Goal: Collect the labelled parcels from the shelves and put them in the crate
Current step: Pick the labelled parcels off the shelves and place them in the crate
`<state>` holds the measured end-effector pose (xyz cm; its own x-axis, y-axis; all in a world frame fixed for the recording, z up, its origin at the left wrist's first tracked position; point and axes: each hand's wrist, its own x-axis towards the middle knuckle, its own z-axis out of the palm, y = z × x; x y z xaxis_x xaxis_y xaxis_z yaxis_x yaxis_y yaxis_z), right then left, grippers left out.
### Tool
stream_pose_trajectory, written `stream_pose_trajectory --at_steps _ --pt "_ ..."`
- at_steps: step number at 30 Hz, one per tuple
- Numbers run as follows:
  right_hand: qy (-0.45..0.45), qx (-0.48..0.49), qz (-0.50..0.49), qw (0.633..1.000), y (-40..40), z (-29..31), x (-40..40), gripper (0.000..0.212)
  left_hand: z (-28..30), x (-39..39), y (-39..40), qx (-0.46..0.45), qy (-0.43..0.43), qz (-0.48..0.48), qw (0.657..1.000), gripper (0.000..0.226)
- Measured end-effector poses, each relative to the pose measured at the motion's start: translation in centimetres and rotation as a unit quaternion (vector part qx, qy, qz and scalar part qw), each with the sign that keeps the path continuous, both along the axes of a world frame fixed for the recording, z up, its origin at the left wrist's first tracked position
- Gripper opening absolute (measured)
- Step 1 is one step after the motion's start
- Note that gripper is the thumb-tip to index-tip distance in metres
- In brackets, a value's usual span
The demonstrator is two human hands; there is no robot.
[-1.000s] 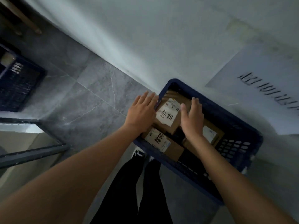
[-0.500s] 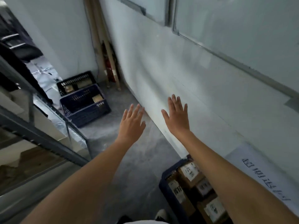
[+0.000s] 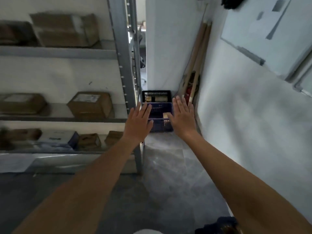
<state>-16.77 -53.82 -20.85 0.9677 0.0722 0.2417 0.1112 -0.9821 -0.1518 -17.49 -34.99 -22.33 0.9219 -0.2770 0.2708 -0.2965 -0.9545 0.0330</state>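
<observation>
My left hand (image 3: 139, 122) and my right hand (image 3: 183, 115) are stretched out in front of me, both empty with fingers spread. To the left stands a grey metal shelf rack (image 3: 125, 68). On its middle shelf sits a brown labelled parcel (image 3: 90, 103) with another parcel (image 3: 21, 103) further left. A large cardboard box (image 3: 65, 29) is on the upper shelf, and several small parcels (image 3: 89, 141) lie on the lower shelf. The corner of the crate with parcels (image 3: 217, 225) shows at the bottom edge, by my right arm.
Two blue crates (image 3: 159, 115) stand on the floor at the far end of the aisle, partly behind my hands. Wooden poles (image 3: 198, 56) lean in the corner. A white wall (image 3: 253, 124) runs along the right. The grey tiled floor (image 3: 165, 174) lies between rack and wall.
My hands have left the parcels in the crate and risen empty. The view has swung up and left, from the crate to the shelf rack.
</observation>
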Motion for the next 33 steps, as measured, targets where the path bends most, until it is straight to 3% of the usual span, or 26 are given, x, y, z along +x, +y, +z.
stream_pose_trajectory --at_steps 7,16,22,33 --pt "-0.001 -0.009 0.114 0.993 16.8 -0.9 0.8 0.064 -0.6 -2.0 17.5 0.025 -0.008 0.114 0.993 0.064" --pt "0.008 -0.004 0.256 0.967 33.2 -2.5 5.6 0.064 -1.4 -3.1 33.1 0.014 -0.004 0.252 0.968 0.063" --pt "0.009 -0.007 0.374 0.927 44.9 -2.4 10.4 0.062 -1.6 -2.0 42.5 0.015 -0.006 0.342 0.939 0.062" --pt "0.049 0.009 0.501 0.864 62.1 -3.9 15.8 0.065 -2.6 -0.3 56.1 -0.027 -0.014 0.46 0.887 0.064"
